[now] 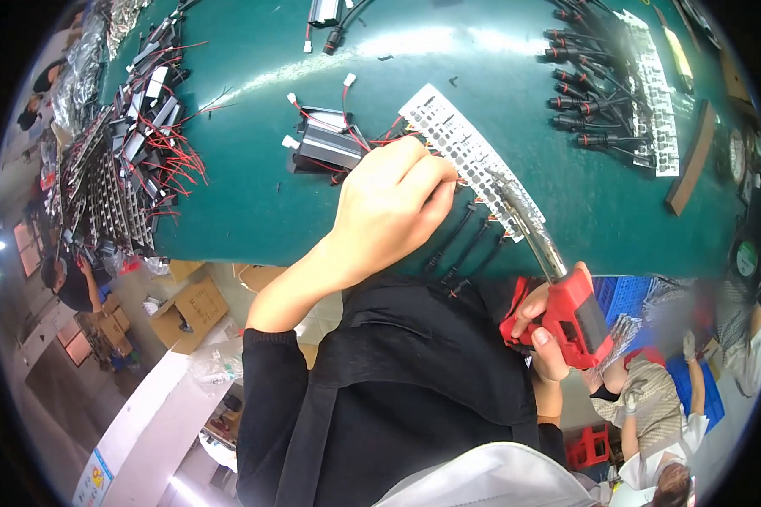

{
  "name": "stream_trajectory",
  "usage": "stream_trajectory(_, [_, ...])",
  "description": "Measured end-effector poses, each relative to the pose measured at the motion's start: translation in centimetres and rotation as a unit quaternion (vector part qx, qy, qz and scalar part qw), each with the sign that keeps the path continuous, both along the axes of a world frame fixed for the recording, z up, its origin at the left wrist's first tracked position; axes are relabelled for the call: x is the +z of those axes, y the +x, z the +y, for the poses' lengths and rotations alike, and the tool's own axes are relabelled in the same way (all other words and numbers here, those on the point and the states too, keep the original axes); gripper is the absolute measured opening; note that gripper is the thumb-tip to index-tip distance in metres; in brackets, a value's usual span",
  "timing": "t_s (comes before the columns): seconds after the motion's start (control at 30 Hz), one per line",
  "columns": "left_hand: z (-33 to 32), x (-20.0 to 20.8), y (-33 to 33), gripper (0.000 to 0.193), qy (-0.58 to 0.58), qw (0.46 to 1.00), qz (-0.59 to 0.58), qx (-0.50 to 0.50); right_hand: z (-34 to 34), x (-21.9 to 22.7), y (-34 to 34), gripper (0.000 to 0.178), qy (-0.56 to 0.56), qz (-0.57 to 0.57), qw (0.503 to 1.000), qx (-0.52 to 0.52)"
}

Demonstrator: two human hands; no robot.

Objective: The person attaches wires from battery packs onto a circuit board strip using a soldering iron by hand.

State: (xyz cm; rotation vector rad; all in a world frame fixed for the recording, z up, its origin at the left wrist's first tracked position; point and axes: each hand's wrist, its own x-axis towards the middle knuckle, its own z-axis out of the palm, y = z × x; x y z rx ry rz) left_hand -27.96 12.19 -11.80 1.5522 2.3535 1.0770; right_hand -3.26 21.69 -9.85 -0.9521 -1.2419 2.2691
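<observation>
A white perforated circuit panel (469, 156) lies slanted on the green table. My left hand (395, 198) is over its left edge, thumb and fingers pinched together on what looks like a thin red wire. My right hand (543, 334) is wrapped round the handle of a red soldering gun (573, 317), whose metal barrel reaches up and left over the panel. Next to my left hand rest silver-and-black driver boxes (330, 145) with red wires and white plugs. Several black connector cables (458, 245) hang from the panel's lower side toward the table edge.
Piled driver boxes with red wires (156, 127) lie at the left. Black connectors (579, 106) join a second white panel (655, 101) at the right, near a brown bar (692, 160) and a yellow-handled tool (678, 59). A co-worker (651, 422) sits at the lower right.
</observation>
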Motion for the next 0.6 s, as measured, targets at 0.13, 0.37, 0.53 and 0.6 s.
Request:
stream_trajectory(0.13, [0.1, -1.1, 0.4, 0.017, -0.015, 0.999, 0.029, -0.014, -0.2, -0.1, 0.2, 0.086, -0.01, -0.007, 1.0, 0.001])
stream_trajectory(0.37, [-0.2, -1.5, 0.5, 0.021, 0.009, 0.998, 0.063, -0.017, -0.1, 0.1, 0.3, 0.079, -0.007, -0.048, 0.998, 0.047])
stream_trajectory(0.53, [-0.1, -1.3, 0.3, 0.024, 0.03, 0.997, 0.074, -0.022, -0.3, -0.5, 0.2, 0.073, 0.016, -0.046, 0.997, 0.053])
stream_trajectory(0.6, [-0.1, -1.3, 0.3, 0.025, 0.019, 0.995, 0.091, -0.029, -0.4, -0.6, 0.0, 0.072, 0.01, -0.05, 0.997, 0.051])
